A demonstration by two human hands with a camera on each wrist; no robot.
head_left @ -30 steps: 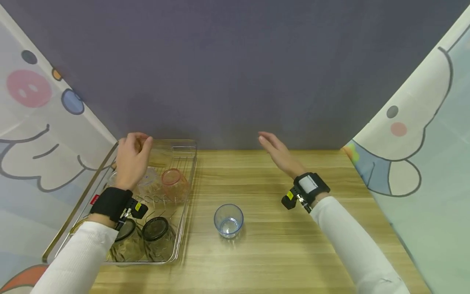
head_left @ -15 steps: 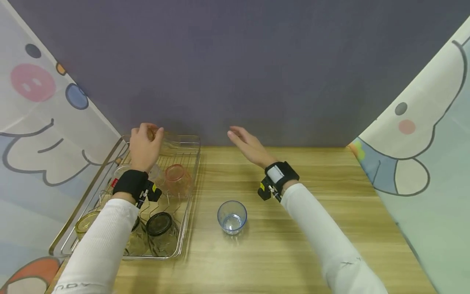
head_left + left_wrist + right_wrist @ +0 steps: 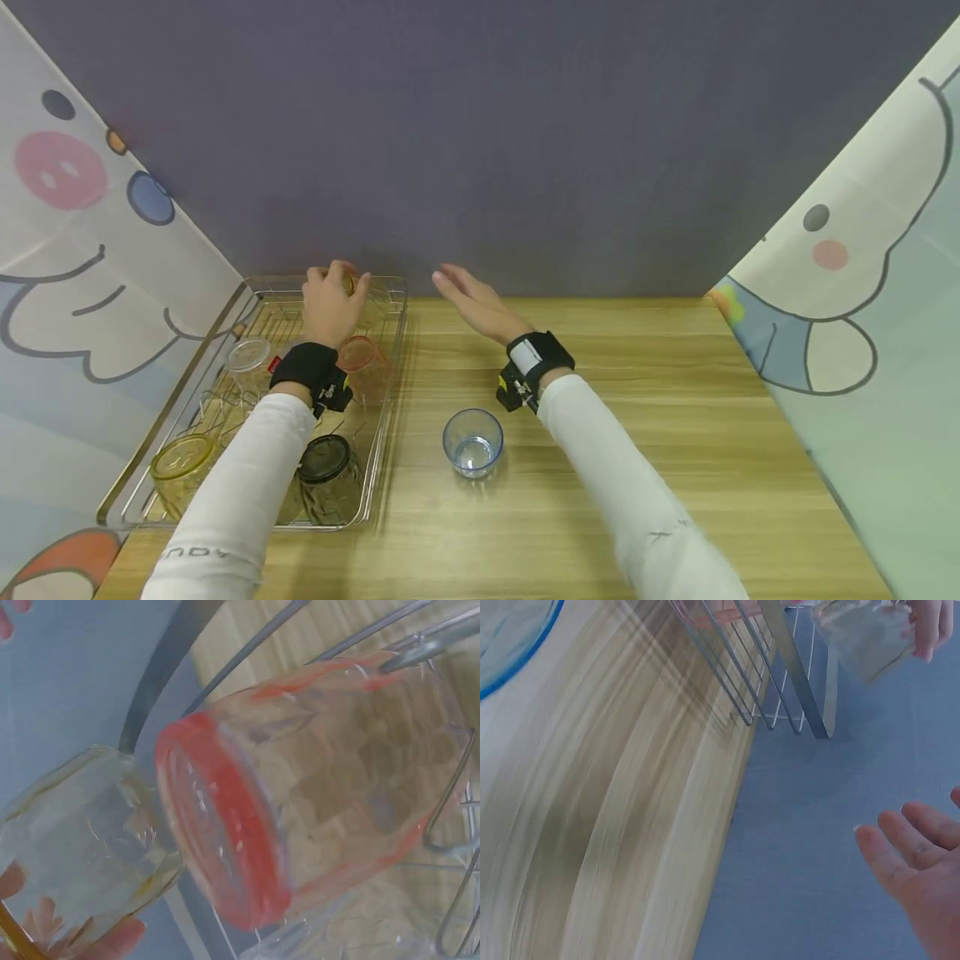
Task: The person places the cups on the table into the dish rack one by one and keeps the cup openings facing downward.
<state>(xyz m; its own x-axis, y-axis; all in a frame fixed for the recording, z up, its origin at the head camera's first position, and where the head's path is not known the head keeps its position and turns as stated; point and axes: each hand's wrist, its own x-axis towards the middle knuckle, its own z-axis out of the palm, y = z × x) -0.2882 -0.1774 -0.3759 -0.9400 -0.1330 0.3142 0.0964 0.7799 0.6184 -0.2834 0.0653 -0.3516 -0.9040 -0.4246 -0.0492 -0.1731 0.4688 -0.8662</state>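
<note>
wooden table (image 3: 637, 467), "ndy" sleeve (image 3: 197, 553)

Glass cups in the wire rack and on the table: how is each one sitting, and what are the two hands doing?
Clear yellowish glass cup: gripped by the left hand, above the rack's far end.
Pink-rimmed glass cup: in the wire rack, tipped on its side.
Dark-tinted glass cup: upside down in the rack.
Yellow glass cup: in the rack's near corner.
Blue-tinted glass cup: upright on the wooden table.
Right hand: open, holding nothing.
</note>
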